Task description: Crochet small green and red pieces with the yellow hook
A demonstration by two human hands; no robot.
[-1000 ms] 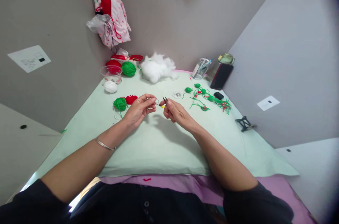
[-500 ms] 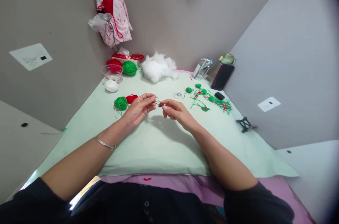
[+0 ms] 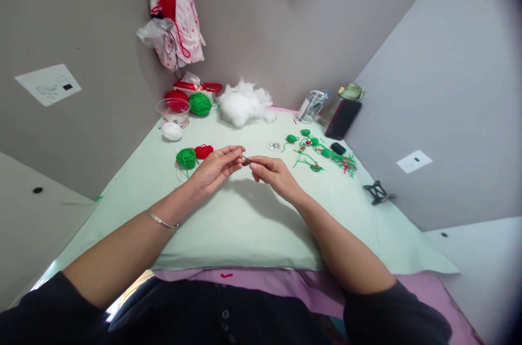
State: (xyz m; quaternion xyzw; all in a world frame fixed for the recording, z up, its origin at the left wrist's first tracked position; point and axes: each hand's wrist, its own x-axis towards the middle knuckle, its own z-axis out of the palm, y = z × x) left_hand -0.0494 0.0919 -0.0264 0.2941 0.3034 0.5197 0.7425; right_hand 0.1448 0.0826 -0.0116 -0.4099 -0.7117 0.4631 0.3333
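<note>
My forearms slant in from the lower corners and meet over the pale green tablecloth, both hands raised above it, with a shadow on the cloth below them. Between my fingertips sits a slim dark metal tool, too small for me to say exactly what kind. My right hand has it in a narrow pinch — forefinger stretched almost straight to the left, thumb tucked underneath, the other fingers curled, wrist a little bent. My left hand comes up to meet it, palm turned partly inward, thumb and forefinger drawn close together at the tool's far end; whether they grip it, I can't make out. A silver bangle circles my left wrist. Just beyond that hand lie a green yarn ball and a red yarn bundle — the green crocheted balls lie past my right.
</note>
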